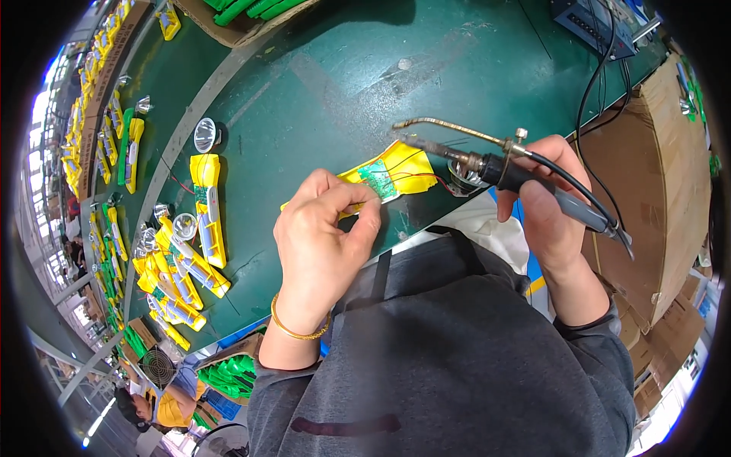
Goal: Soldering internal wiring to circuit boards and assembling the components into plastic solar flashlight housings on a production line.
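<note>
My right hand [550, 217] is wrapped round a soldering iron [509, 177] with a curved metal feed tube clamped along it; its tip points left, above the work. Under my left hand [320, 236] lies a yellow plastic flashlight housing [411, 169] with a small green circuit board [375, 178] in it. The left thumb and forefinger are pressed together at the board's near edge, and the palm hides the rest of the housing. Thin red and black wires run from the board toward a silver reflector cup [463, 181], partly hidden behind the iron.
Several yellow housings with reflectors [183, 263] lie on the green table [327, 107] at left. A carton of green parts [259, 9] stands at the far edge, a blue control box [594, 27] at far right. Cardboard boxes [628, 190] stand at right. Another person [171, 404] sits at lower left.
</note>
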Demonstrator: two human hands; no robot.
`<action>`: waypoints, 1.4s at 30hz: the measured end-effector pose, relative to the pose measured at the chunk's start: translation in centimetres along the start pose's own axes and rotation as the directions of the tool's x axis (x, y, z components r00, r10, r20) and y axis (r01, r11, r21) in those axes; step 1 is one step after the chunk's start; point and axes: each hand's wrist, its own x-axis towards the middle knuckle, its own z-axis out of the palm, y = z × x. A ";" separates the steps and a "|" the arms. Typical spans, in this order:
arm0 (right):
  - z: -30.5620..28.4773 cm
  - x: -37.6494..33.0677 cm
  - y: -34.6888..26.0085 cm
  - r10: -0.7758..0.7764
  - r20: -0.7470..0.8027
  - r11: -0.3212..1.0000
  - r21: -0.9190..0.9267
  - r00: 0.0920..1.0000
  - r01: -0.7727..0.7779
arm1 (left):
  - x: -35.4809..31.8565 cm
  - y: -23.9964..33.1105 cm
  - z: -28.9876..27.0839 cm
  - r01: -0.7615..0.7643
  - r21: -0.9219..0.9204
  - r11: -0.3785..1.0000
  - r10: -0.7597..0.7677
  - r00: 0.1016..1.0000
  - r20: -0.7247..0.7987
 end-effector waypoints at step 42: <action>-2.0 3.5 -1.8 0.119 0.067 0.982 -0.152 0.991 -0.107 | 1.6 1.4 -0.5 -0.009 0.185 0.983 0.002 0.999 0.040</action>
